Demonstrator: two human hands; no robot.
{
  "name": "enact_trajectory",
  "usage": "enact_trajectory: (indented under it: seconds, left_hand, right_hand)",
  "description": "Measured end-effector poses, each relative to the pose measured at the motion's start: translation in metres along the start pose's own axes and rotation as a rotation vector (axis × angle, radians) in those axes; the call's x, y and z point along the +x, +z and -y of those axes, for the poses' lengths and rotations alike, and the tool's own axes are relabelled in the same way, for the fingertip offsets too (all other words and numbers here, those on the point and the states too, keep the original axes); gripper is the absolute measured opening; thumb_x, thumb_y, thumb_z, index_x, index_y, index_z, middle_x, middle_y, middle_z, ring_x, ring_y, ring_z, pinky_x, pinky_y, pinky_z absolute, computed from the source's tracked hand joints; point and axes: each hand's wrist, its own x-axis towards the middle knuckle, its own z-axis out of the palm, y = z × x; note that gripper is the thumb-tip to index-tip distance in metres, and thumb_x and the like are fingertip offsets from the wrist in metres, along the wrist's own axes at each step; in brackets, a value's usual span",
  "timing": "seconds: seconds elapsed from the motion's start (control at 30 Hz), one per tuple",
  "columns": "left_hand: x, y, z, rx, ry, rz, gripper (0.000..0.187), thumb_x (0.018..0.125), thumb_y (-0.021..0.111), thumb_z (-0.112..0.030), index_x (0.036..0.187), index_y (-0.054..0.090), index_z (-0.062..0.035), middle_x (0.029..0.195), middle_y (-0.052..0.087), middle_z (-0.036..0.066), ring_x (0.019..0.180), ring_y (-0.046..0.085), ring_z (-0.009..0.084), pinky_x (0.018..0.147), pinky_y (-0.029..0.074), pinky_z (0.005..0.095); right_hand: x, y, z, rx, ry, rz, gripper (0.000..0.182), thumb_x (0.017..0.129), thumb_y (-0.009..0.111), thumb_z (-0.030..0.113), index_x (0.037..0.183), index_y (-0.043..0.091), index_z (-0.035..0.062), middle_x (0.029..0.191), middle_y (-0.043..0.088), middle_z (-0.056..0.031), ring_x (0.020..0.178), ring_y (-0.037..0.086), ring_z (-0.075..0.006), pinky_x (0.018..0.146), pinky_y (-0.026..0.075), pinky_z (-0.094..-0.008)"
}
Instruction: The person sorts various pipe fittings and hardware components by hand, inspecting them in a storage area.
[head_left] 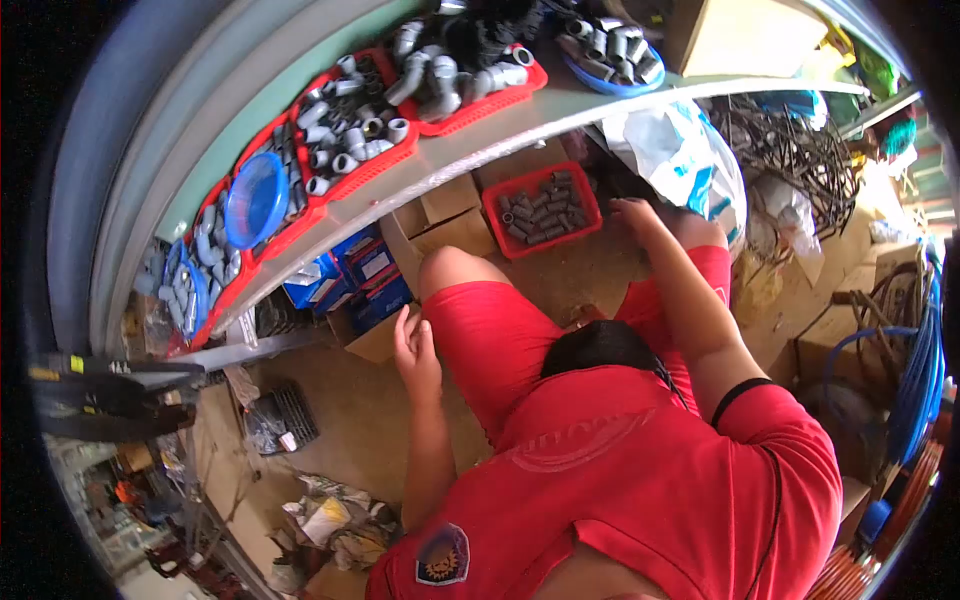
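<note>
My left hand [417, 357] is raised beside my left knee, palm partly turned up. Its fingers are apart and hold nothing. Nearest to it are blue boxes [372, 268] under the shelf. My right hand [636, 216] hovers over my right knee, just right of a red plastic basket [508, 246]. Its fingers reach loosely toward the basket, apart from it, and no object shows in them. Short grey pipe fittings [545, 212] lie jumbled inside the basket, which rests on the floor under the shelf.
Above, a shelf [450, 155] carries red baskets [410, 150] of grey fittings and a blue bowl [258, 200]. Cardboard boxes [455, 215] stand left of the floor basket. A white sack [670, 150] and tangled metal rods [790, 160] are at right, with blue hose [915, 370] beyond.
</note>
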Motion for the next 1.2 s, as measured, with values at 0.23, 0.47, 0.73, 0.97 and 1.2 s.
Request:
enact_trajectory:
  seconds: [0.23, 0.47, 0.73, 0.97, 1.2]
  left_hand:
    - [0.047, 0.06, -0.029, 0.393, 0.418, 0.148, 0.065, 0.089, 0.07, -0.016, 0.146, 0.041, -0.0012, 0.145, 0.046, 0.022, 0.134, 0.043, 0.0364, 0.115, 0.029, 0.0474]
    - [0.066, 0.115, -0.037, 0.791, 0.511, 0.217, 0.048, 0.085, 0.073, -0.029, 0.126, 0.063, -0.0064, 0.141, 0.052, 0.021, 0.134, 0.045, 0.0404, 0.112, 0.035, 0.0492]
    - [0.068, 0.12, -0.044, 1.055, 0.548, 0.201, 0.034, 0.083, 0.073, -0.034, 0.109, 0.072, -0.0121, 0.137, 0.056, 0.018, 0.127, 0.049, 0.041, 0.107, 0.039, 0.0499]
    - [0.068, 0.099, -0.03, 0.966, 0.527, 0.089, 0.03, 0.082, 0.073, -0.034, 0.104, 0.073, -0.013, 0.132, 0.06, 0.013, 0.126, 0.052, 0.035, 0.107, 0.039, 0.0462]
    - [0.05, 0.087, -0.028, 0.722, 0.571, 0.03, 0.026, 0.083, 0.073, -0.03, 0.1, 0.074, -0.0103, 0.126, 0.064, 0.013, 0.123, 0.054, 0.0342, 0.106, 0.04, 0.0449]
  right_hand:
    - [0.073, -0.015, -0.1, 0.005, 0.268, -0.003, 0.061, 0.085, 0.073, 0.033, 0.137, 0.049, 0.0127, 0.12, 0.057, -0.014, 0.104, 0.057, -0.0345, 0.083, 0.052, -0.0568]
    - [0.14, 0.004, -0.113, 0.008, 0.2, -0.162, 0.095, 0.078, 0.078, 0.036, 0.155, 0.025, 0.0175, 0.144, 0.047, -0.0173, 0.125, 0.049, -0.0404, 0.09, 0.046, -0.0642]
    - [0.229, 0.042, -0.166, -0.271, 0.222, -0.133, 0.067, 0.077, 0.078, 0.024, 0.137, 0.051, 0.0102, 0.112, 0.066, -0.012, 0.084, 0.067, -0.0288, 0.061, 0.053, -0.0454]
    - [0.261, 0.038, -0.212, -0.146, 0.182, 0.232, 0.021, 0.084, 0.068, 0.023, 0.093, 0.073, 0.0052, 0.08, 0.068, -0.0095, 0.07, 0.062, -0.0233, 0.061, 0.048, -0.0431]
    - [0.142, -0.034, -0.088, -0.542, 0.229, 0.194, 0.027, 0.09, 0.062, 0.022, 0.107, 0.07, 0.0022, 0.091, 0.068, -0.0107, 0.075, 0.065, -0.0266, 0.066, 0.052, -0.0429]
